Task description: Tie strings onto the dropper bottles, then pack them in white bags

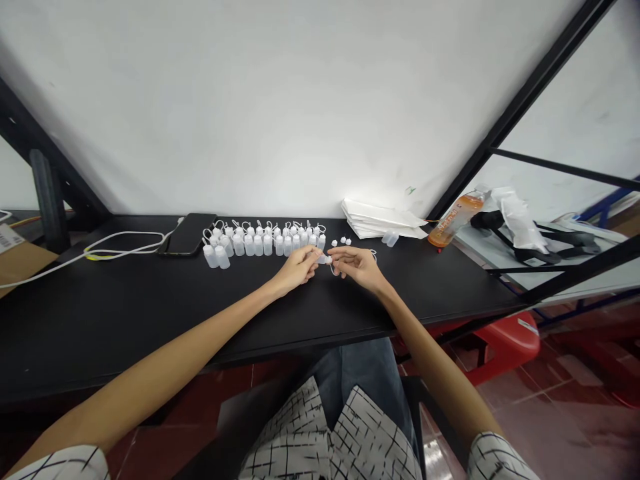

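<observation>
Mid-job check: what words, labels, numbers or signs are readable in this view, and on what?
No text reads clearly.
On the orange bottle: red lettering down its side, too blurred.
On the cardboard box, far left: a sticker with print, too small.
The green mark on the wall: illegible.
The small bottle pinched between left hand and right hand: no print seen.

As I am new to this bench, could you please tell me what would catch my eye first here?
The left hand and right hand meet at mid-table, pinching one small white bottle between them. Just behind stands a tidy cluster of matching bottles on the black table, and an orange drink bottle lies at its far right edge.
</observation>
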`<state>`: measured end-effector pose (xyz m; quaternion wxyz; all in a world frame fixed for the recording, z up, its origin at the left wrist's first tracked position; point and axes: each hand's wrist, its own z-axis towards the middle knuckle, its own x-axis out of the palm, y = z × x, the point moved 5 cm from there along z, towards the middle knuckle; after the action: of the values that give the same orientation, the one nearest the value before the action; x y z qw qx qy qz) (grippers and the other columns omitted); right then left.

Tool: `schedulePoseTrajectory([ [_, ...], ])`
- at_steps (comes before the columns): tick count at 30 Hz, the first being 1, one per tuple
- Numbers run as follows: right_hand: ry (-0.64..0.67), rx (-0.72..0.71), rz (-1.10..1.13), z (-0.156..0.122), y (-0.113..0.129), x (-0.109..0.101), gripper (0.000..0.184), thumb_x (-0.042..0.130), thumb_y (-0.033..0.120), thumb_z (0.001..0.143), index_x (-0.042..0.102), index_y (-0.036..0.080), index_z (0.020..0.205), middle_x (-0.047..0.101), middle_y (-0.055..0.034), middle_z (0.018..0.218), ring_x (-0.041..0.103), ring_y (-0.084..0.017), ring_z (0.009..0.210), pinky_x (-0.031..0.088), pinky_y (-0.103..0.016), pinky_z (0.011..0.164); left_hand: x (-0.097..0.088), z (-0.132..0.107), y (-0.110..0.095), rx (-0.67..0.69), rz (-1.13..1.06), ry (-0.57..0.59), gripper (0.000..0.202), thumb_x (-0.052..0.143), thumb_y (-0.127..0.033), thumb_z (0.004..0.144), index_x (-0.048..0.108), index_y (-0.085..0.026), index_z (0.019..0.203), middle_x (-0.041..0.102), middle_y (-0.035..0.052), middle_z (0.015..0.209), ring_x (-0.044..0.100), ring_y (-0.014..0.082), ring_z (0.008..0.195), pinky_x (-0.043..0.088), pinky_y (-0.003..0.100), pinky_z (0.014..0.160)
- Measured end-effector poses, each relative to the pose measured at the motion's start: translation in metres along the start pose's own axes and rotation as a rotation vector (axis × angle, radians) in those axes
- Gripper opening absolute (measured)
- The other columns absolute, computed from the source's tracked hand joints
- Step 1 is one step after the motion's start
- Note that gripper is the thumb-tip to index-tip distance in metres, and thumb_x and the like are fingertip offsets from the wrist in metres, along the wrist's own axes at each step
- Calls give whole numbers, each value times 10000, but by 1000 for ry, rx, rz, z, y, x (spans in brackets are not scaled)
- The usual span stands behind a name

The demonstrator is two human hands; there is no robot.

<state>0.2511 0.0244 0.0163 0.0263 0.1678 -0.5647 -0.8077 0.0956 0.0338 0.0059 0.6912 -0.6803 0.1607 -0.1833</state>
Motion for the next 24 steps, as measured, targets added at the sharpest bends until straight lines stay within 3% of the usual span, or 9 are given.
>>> schedulePoseTrajectory([
  [6, -5, 11, -114, 1, -1, 2, 372, 719, 425, 777, 740, 127, 997, 644, -37, 692, 575, -127, 583, 467, -237, 497, 1, -1, -1, 35, 45, 9, 187, 445, -282, 985, 510, -159, 860, 367, -73, 589, 328, 29, 402, 229, 139, 378],
  [16, 13, -65, -181, -2, 0, 10, 371, 621, 441, 857, 742, 176, 1086, 675, -73, 882, 607, -125, 611, 489, -232, 480, -1, 1, 3, 75, 73, -44, 148, 439, -326, 984, 460, -197, 915, 362, -87, 588, 308, 35, 383, 214, 153, 365],
  [24, 12, -18, -71, -1, 2, 6, 379, 684, 465, 800, 768, 157, 1003, 674, -49, 753, 582, -123, 589, 489, -237, 478, -1, -2, 0, 285, 331, -26, 189, 461, -326, 961, 494, -195, 1092, 435, -73, 587, 420, 87, 509, 357, 209, 531],
])
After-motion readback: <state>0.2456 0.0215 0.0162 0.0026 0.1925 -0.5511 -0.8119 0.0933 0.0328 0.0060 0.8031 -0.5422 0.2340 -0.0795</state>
